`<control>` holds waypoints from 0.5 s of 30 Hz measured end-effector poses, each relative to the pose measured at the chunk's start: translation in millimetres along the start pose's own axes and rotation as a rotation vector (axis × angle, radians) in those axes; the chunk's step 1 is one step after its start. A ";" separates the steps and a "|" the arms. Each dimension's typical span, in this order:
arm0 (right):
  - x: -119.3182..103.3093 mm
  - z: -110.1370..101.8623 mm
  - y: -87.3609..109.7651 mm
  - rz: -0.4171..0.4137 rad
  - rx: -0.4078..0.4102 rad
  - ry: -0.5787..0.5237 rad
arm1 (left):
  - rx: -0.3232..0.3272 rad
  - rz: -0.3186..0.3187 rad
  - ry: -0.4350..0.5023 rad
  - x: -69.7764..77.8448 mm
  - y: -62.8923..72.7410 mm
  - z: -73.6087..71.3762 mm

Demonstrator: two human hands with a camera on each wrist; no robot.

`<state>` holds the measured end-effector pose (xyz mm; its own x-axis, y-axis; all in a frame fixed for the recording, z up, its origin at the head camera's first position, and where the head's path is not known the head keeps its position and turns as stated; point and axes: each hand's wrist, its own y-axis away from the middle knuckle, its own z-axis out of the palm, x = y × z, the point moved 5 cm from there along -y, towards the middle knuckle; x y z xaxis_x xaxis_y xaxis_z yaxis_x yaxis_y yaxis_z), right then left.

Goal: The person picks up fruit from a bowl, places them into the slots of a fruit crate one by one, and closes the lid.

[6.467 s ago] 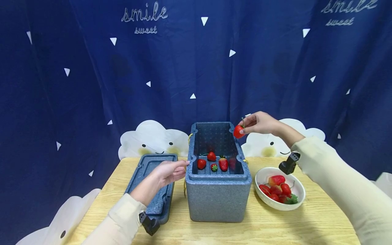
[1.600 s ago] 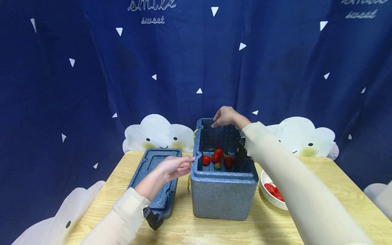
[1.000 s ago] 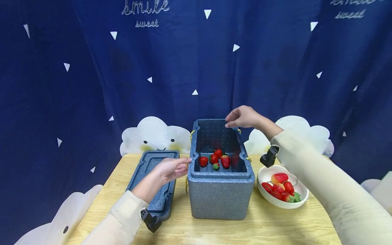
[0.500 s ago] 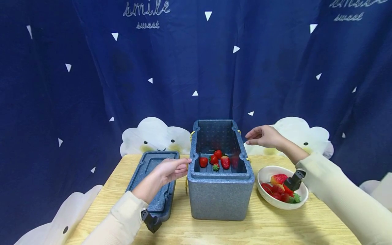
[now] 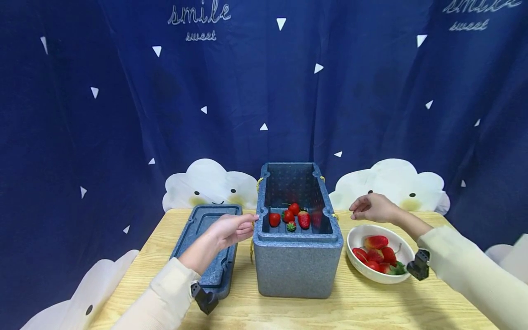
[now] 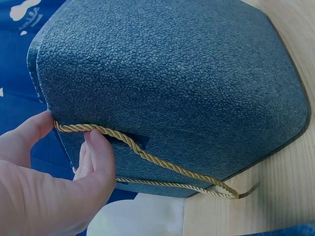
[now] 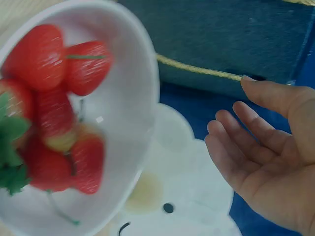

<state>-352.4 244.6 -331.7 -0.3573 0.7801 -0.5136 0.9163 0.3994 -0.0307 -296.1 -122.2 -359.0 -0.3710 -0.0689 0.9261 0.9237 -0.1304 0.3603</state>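
Note:
A speckled blue-grey foam box (image 5: 294,270) stands lidless mid-table, with several strawberries (image 5: 304,220) on its floor. The left hand (image 5: 231,230) rests against the box's left side. Its thumb touches the rim, and in the left wrist view its other fingers lie loosely by the gold rope handle (image 6: 172,169). To the right of the box, a white bowl (image 5: 354,234) holds several more strawberries (image 5: 376,241). The right hand (image 5: 376,208) hovers above the bowl's far edge, fingers loosely bent with nothing between them; the right wrist view shows its palm bare.
The matching foam lid (image 5: 206,256) lies on the wooden table (image 5: 288,316) to the box's left, partly under the left forearm. A dark blue curtain (image 5: 231,82) with white clouds hangs behind the table. Small black cameras sit at both wrists.
A strawberry once in the right hand now lies among those in the box. The right hand has since moved right and down, from over the box to the bowl. The left hand stays put.

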 end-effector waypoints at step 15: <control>37.7 27.0 15.0 -0.053 -0.129 0.165 | -0.007 0.004 -0.004 -0.1 0.7 0.6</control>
<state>-347.2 267.0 -374.7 -0.4393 0.8203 -0.3662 0.8681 0.4925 0.0617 -295.4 -121.7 -358.8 -0.3672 -0.0658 0.9278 0.9244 -0.1367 0.3561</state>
